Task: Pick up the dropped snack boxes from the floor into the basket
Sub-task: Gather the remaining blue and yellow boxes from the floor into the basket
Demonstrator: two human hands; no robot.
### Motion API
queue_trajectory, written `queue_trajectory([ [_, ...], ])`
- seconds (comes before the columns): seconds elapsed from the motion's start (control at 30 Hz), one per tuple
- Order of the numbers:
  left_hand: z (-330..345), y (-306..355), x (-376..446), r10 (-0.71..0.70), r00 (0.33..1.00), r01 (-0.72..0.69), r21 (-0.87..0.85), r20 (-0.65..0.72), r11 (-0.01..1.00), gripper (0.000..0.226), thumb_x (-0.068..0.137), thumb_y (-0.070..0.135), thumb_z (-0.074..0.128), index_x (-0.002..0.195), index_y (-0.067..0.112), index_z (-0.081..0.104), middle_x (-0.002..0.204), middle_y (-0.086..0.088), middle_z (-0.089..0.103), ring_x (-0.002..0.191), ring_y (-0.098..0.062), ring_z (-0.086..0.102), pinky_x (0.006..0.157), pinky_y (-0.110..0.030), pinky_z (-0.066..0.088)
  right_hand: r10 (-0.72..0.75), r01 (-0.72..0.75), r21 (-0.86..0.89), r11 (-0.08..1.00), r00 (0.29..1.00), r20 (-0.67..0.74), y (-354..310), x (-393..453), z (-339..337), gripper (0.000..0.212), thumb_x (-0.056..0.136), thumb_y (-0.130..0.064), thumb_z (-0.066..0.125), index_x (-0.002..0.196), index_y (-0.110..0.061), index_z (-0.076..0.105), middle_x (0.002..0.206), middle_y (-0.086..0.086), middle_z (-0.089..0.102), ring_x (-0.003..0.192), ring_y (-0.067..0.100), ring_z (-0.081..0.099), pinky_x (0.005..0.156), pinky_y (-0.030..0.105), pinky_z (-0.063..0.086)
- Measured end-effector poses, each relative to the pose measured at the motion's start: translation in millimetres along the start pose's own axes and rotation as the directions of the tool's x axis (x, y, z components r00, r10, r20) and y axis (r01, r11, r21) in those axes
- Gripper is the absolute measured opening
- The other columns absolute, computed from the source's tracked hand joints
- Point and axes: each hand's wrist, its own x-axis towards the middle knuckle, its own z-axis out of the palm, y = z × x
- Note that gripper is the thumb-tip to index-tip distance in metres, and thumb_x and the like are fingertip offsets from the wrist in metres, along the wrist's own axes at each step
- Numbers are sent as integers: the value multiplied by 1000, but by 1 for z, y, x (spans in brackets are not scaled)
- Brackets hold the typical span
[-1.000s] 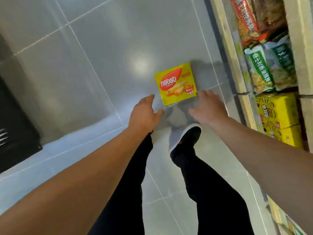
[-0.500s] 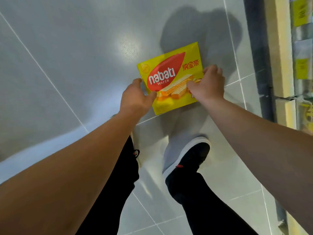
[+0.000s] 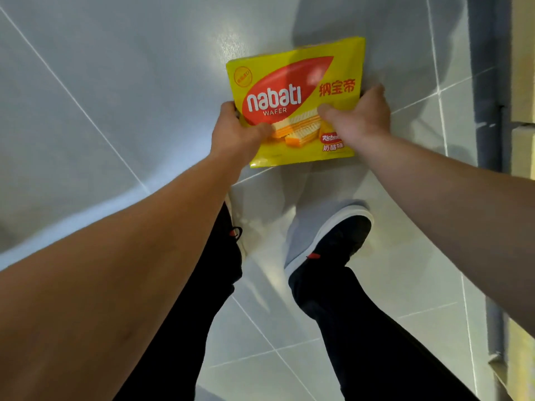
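A yellow Nabati wafer box (image 3: 292, 82) with a red logo faces me above the grey tiled floor (image 3: 115, 82). My left hand (image 3: 234, 134) grips its left edge, thumb over the front. My right hand (image 3: 359, 120) grips its right edge, thumb on the front and fingers wrapped behind. The box's lower corners are partly covered by my hands. No basket is in view.
My two legs in black trousers and dark shoes, the right shoe (image 3: 338, 238) and the left shoe (image 3: 234, 233), stand just below the box. The base of a shelf unit (image 3: 518, 82) runs along the right edge.
Both hands reached the box on the floor, closed on its two sides and now hold it nearer the camera. The view has tipped further down, so the shelf goods are out of frame.
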Motion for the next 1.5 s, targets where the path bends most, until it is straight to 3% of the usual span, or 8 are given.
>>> queue_trajectory([
  [0.27, -58, 33, -94, 87, 996, -89, 213, 21, 973, 56, 80, 22, 74, 128, 18, 46, 122, -1, 60, 105, -19, 61, 89, -37, 55, -75, 63, 91, 994, 988, 134, 4, -104, -64, 64, 76, -43, 78, 125, -15, 47, 122, -2, 62, 112, 17, 60, 94, 29, 47],
  [0.4, -79, 53, -165, 105, 994, -101, 262, 0, 960, 45, 80, 25, 72, 117, 18, 48, 93, 5, 62, 91, -19, 64, 84, -39, 57, -88, 60, 166, 984, 982, 167, 6, -172, -116, 60, 75, -50, 76, 122, -22, 52, 117, -6, 64, 105, 15, 62, 92, 32, 50],
  [0.63, -86, 90, -304, 154, 984, -175, 297, 93, 939, 36, 80, 34, 71, 106, 26, 47, 86, 9, 62, 83, -18, 68, 81, -44, 58, -26, 1, 321, 947, 997, 75, 36, -291, -221, 50, 76, -49, 74, 113, -22, 52, 107, -6, 63, 96, 15, 61, 83, 32, 49],
  [0.83, -88, 121, -417, 240, 943, -313, 375, 230, 872, 45, 70, 37, 75, 107, 27, 51, 95, -1, 66, 86, -24, 69, 79, -48, 58, 89, -81, 494, 866, 996, 7, 76, -403, -283, 73, 58, -64, 72, 117, -22, 60, 109, -6, 67, 97, 15, 65, 88, 38, 54],
  [1.0, -89, 141, -509, 278, 866, -467, 471, 416, 748, 56, 59, 45, 71, 108, 26, 50, 98, -6, 67, 87, -28, 69, 78, -50, 58, 189, -118, 663, 739, 981, -36, 117, -507, -307, 74, 55, -67, 71, 115, -25, 63, 105, -7, 70, 91, 14, 68, 82, 35, 56],
  [1.17, -78, 136, -614, 274, 749, -632, 527, 603, 568, 62, 58, 42, 76, 111, 25, 50, 100, -7, 67, 86, -26, 70, 74, -50, 60, 303, -86, 830, 551, 947, -103, 174, -619, -308, 34, 75, -50, 74, 103, -32, 65, 105, -5, 69, 94, 17, 67, 86, 35, 53],
  [1.3, -58, 118, -671, 220, 677, -714, 554, 702, 428, 63, 61, 41, 78, 116, 23, 54, 103, -5, 67, 88, -24, 70, 72, -48, 60, 409, -92, 902, 421, 907, -99, 214, -683, -296, 70, 59, -64, 74, 117, -26, 62, 108, -3, 70, 96, 18, 67, 88, 39, 54],
  [1.5, 8, 46, -772, 123, 551, -816, 503, 825, 284, 31, 80, 26, 77, 107, 20, 63, 102, -1, 70, 87, -19, 70, 76, -42, 60, 530, -29, 973, 228, 842, -100, 308, -795, -267, 64, 59, -62, 72, 113, -26, 66, 103, -4, 72, 89, 15, 69, 82, 36, 56],
])
